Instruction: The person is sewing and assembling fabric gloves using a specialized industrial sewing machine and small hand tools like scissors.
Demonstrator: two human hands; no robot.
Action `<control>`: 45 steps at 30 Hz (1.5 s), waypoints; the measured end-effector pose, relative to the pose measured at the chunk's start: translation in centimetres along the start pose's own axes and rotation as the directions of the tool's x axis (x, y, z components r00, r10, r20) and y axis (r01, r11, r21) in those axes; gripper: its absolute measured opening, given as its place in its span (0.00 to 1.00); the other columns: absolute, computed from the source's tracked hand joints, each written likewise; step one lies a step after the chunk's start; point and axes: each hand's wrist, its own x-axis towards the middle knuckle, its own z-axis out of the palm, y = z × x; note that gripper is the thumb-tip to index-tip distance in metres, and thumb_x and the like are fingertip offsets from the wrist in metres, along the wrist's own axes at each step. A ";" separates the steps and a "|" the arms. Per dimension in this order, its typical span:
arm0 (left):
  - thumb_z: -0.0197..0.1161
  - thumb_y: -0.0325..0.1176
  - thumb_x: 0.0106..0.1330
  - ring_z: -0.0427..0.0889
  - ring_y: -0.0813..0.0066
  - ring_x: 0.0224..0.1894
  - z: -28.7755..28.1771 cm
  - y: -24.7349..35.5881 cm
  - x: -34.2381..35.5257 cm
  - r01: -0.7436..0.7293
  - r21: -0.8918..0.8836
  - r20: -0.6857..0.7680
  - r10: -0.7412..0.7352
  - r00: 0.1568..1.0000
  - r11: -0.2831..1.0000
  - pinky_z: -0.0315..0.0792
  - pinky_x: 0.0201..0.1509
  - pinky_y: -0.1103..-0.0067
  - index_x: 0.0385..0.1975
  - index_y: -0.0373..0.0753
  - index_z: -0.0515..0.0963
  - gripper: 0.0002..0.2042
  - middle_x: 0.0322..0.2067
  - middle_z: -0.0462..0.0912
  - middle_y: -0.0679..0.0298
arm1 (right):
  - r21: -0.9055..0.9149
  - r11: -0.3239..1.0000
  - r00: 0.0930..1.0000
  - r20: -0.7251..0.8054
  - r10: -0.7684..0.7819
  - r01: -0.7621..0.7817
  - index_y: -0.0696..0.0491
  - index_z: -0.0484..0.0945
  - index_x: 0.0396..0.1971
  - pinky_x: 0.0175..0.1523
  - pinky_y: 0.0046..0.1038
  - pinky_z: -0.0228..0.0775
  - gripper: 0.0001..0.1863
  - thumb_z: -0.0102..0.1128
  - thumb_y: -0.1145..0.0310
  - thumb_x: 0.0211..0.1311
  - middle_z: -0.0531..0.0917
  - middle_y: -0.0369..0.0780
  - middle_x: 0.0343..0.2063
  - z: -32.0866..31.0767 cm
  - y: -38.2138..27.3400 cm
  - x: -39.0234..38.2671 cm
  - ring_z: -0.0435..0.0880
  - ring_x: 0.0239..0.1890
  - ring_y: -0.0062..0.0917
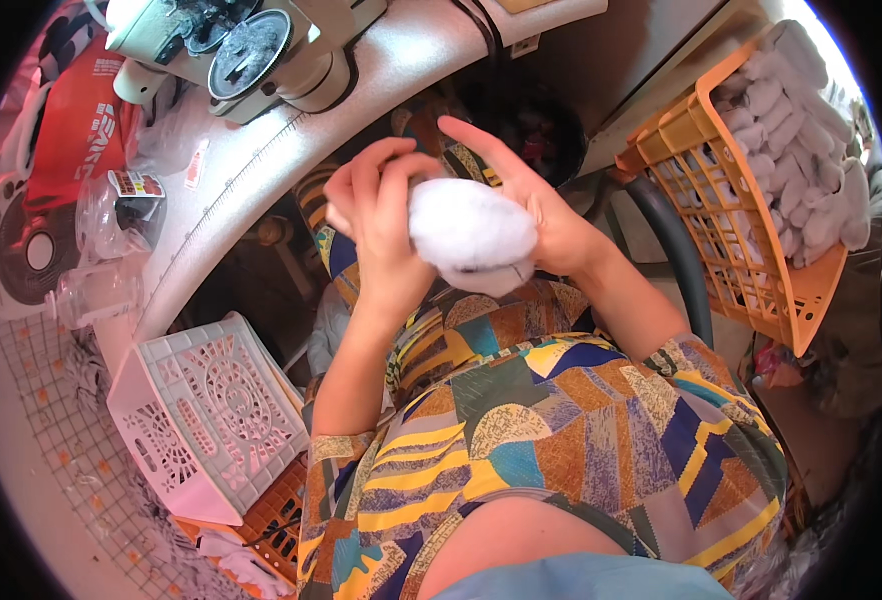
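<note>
A white, rounded, soft fabric piece (473, 225) is held up in front of my body, between my two hands. A fold or second layer shows along its lower edge, with a thin dark line; its exact kind cannot be told. My left hand (386, 205) grips it from the left, fingers curled at its upper side. Pressed to the right side is my right hand (553, 225), one finger stretched up and away while the rest is partly hidden behind the piece.
A grey-white table (401, 85) curves across the far side, carrying a machine with round dials (251, 55). To the right, an orange crate (751, 230) holds many pale soft pieces (786, 130). A white plastic basket (226, 400), clear containers (101, 290) and a fan (36, 245) are at left.
</note>
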 end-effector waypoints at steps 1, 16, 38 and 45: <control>0.68 0.30 0.41 0.73 0.59 0.42 0.1 0.2 0.3 0.069 -0.114 0.004 -0.069 0.998 0.991 0.57 0.54 0.67 0.34 0.41 0.77 0.17 0.34 0.79 0.64 | 0.018 1.000 1.000 0.015 0.013 -0.014 0.54 0.36 0.71 0.60 0.24 0.63 0.59 0.72 0.66 0.47 0.73 0.42 0.54 -0.6 0.4 0.1 0.75 0.54 0.23; 0.59 0.25 0.45 0.72 0.63 0.24 -0.5 3.5 -1.6 -0.174 0.211 0.055 0.166 0.985 0.962 0.65 0.35 0.72 0.27 0.36 0.70 0.09 0.20 0.71 0.60 | -0.440 0.894 0.943 -0.254 -0.215 0.085 0.55 0.63 0.58 0.41 0.20 0.72 0.34 0.68 0.72 0.50 0.82 0.35 0.30 -2.1 0.0 1.0 0.81 0.32 0.19; 0.58 0.25 0.49 0.73 0.64 0.28 1.5 3.3 -3.1 -0.371 0.050 -0.141 0.374 0.917 0.927 0.65 0.42 0.70 0.37 0.35 0.71 0.14 0.28 0.73 0.60 | -0.933 0.279 0.667 -0.060 -0.743 0.227 0.54 0.76 0.48 0.38 0.22 0.64 0.26 0.63 0.73 0.42 0.79 0.36 0.28 0.3 0.5 1.9 0.75 0.27 0.21; 0.64 0.24 0.43 0.76 0.59 0.32 -0.2 0.2 -0.3 0.026 -0.213 0.007 -0.025 1.000 0.977 0.66 0.42 0.70 0.35 0.36 0.73 0.16 0.29 0.77 0.60 | -0.510 0.830 0.937 -0.119 -0.327 0.225 0.56 0.66 0.58 0.42 0.17 0.69 0.34 0.69 0.71 0.49 0.81 0.34 0.32 -0.6 0.1 1.1 0.78 0.35 0.15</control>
